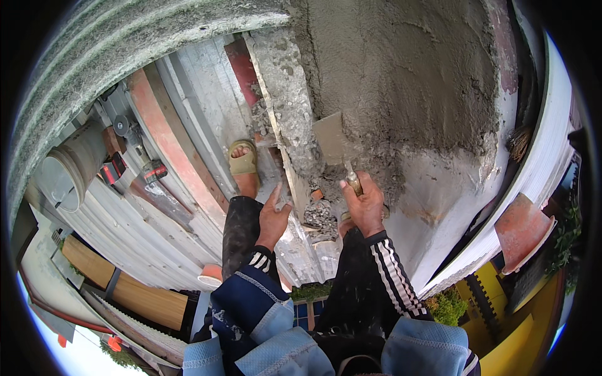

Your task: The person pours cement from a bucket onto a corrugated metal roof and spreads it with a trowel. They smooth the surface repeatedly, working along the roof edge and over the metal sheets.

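Observation:
My right hand is wrapped round the handle of a trowel. The trowel's flat, mortar-smeared blade points away from me, over the seam between a rough concrete strip and the wet grey mortar. Nothing is held in my left hand, whose index finger is stretched out beside a thin upright board edge. Between my hands, loose rubble and a small orange brick piece lie by that board.
Metal roofing sheets spread out at left, carrying a pink-painted beam, a cordless angle grinder, a battery pack and a white bucket. My sandalled foot stands on the sheets. A reddish tub is at far right.

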A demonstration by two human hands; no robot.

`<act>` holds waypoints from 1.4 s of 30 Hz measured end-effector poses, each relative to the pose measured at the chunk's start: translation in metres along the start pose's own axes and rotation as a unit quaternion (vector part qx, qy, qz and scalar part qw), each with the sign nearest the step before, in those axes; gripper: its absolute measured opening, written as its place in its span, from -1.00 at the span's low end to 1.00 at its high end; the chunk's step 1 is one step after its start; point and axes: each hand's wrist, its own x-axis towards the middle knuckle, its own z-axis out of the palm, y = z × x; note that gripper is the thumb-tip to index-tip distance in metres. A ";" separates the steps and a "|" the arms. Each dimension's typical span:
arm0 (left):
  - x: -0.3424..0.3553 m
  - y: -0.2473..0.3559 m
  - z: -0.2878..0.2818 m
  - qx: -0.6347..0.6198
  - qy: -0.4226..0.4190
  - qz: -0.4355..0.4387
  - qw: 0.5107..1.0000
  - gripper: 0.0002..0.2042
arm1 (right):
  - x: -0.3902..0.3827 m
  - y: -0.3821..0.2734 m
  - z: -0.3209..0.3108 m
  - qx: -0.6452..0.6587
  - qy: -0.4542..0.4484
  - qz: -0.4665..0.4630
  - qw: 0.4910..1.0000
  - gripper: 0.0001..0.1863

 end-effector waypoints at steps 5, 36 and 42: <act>-0.001 0.029 -0.007 0.049 0.010 0.062 0.997 -0.35 | 0.030 -0.058 0.004 0.371 -0.277 0.159 0.872 -0.80; 0.170 0.147 -0.049 -0.017 0.092 0.192 0.977 -0.83 | 0.036 -0.102 0.023 -0.232 -0.114 0.031 0.966 -0.66; 0.112 0.101 -0.045 -0.094 0.197 0.138 0.966 -0.65 | 0.014 -0.074 0.033 -0.224 -0.108 0.045 0.967 -0.68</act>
